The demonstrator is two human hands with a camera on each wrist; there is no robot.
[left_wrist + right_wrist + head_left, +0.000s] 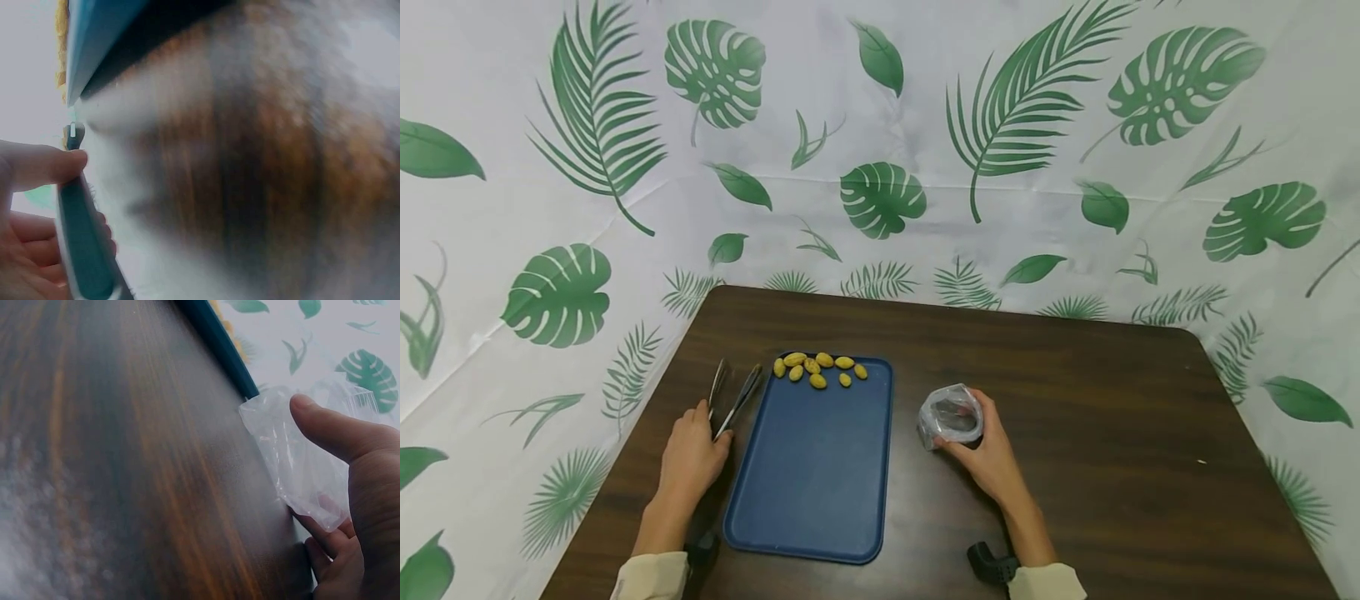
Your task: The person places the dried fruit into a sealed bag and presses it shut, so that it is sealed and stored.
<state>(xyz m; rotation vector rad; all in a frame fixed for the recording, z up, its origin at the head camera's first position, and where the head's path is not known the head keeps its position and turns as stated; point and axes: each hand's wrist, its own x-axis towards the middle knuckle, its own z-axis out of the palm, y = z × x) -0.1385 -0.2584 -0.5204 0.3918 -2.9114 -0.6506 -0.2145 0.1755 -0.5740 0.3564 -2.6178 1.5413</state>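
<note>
Left grip (pixel 694 450) pinching one tongs (pixel 740 402), right grip (pixel 994 457) one bag (pixel 951 415); nine yellow pieces (pixel 817 381) on tray (pixel 816 471)

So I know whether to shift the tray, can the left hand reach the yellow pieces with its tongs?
Probably yes: the left hand holds the tongs beside the tray, near the far end where the yellow pieces lie, and only the tray's rim seems in between.

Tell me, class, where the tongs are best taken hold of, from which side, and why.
Probably by the outer sides of both arms, coming from the near side, thumb on the arm nearer the tray. The tongs spread apart towards the far side, so a squeeze there should bring them together. The left hand holds them from that near side.
</note>
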